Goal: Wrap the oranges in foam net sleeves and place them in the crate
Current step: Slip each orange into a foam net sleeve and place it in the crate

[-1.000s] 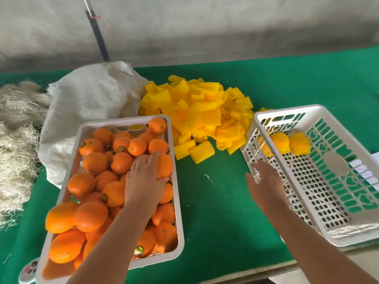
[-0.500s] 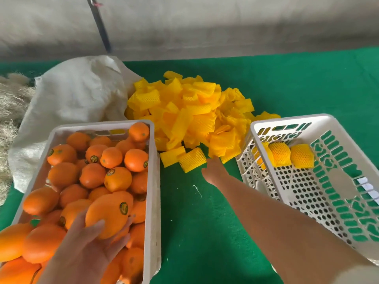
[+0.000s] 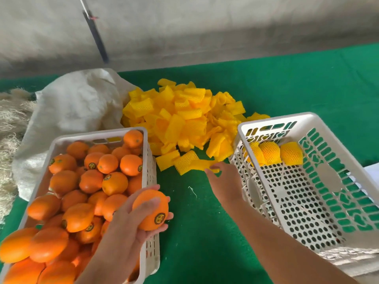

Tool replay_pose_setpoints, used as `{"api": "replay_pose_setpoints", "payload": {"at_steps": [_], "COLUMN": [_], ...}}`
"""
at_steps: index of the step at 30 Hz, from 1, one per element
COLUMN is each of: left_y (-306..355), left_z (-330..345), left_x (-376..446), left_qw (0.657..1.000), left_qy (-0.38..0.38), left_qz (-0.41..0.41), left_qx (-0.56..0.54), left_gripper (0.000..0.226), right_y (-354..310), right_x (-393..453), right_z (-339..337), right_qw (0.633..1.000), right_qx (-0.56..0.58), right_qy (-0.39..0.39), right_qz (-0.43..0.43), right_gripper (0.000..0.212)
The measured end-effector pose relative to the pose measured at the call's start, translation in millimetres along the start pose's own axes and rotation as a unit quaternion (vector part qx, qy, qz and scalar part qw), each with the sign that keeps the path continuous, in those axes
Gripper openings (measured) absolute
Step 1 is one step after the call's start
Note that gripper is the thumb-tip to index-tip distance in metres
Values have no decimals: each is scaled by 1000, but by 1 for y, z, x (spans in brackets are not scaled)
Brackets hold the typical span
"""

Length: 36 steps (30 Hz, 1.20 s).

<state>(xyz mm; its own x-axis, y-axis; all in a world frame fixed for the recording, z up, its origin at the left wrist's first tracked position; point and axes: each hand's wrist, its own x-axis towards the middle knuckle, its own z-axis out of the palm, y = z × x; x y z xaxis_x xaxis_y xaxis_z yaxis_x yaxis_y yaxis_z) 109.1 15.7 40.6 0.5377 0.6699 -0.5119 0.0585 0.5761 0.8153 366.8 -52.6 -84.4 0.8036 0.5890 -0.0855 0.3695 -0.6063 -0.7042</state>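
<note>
The left hand [image 3: 133,220] is gripping an orange [image 3: 151,210], fingers curled around its smooth, firm, stickered skin, just beside the full crate [image 3: 150,177]. The right hand [image 3: 224,181] is pinching a soft, light foam sleeve [image 3: 191,161] at its near end, ahead of the fingers. Judged: the sleeve will stretch easily; hold its open rim. Wrapped oranges [image 3: 281,153] are lying beyond the right hand in the perforated crate [image 3: 307,201].

Left hand [image 3: 141,218] palm up, fingers curled round an orange [image 3: 150,210], forearm running in from bottom edge. Right hand [image 3: 224,181] stretched forward, back up, fingertips [image 3: 213,168] pinching a foam sleeve [image 3: 192,162], arm extended from lower right.
</note>
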Motion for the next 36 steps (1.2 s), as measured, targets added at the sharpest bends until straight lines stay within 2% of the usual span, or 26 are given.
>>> {"api": "replay_pose_setpoints", "payload": {"at_steps": [2, 5, 12, 15, 18, 21, 23, 27, 31, 33, 36], "left_y": [1, -2, -23, -21, -19, -19, -19, -19, -26, -29, -32], "left_z": [11, 26, 27, 19, 9, 3, 5, 15, 35, 47, 63], "left_x": [0, -3, -10, -13, -20, -35, -43, -60, -77, -83, -89], "left_qw": [999, 997, 990, 989, 985, 987, 989, 991, 994, 995, 993], "left_qy": [-26, -55, -116, -123, -140, -112, -99, -86, -67, -70, -96], "left_qz": [-21, -29, -36, -20, 5, 41, 53, 63, 64, 59, 53], "left_qx": [14, 42, 65, 80, 100, 109, 99, 80, 54, 46, 50], "left_gripper": [55, 65, 41, 47, 57, 59, 61, 63, 63, 66, 76], "right_y": [-12, -31, -52, -54, -60, -61, -58, -47, -28, -19, -10], "right_x": [-32, -79, -144, -155, -161, -165, -165, -164, -158, -155, -153], "right_z": [-21, -49, -78, -80, -79, -83, -89, -103, -129, -143, -161], "right_qw": [997, 984, 958, 938, 906, 845, 802, 745, 687, 677, 699], "right_qx": [69, 179, 278, 331, 398, 508, 568, 611, 639, 627, 570], "right_qy": [30, 23, 42, 20, -15, -57, -119, -234, -314, -353, -419], "right_qz": [-3, 11, 51, 96, 141, 156, 142, 128, 149, 155, 108], "right_gripper": [12, 18, 28, 31, 38, 54, 58, 49, 60, 62, 50]}}
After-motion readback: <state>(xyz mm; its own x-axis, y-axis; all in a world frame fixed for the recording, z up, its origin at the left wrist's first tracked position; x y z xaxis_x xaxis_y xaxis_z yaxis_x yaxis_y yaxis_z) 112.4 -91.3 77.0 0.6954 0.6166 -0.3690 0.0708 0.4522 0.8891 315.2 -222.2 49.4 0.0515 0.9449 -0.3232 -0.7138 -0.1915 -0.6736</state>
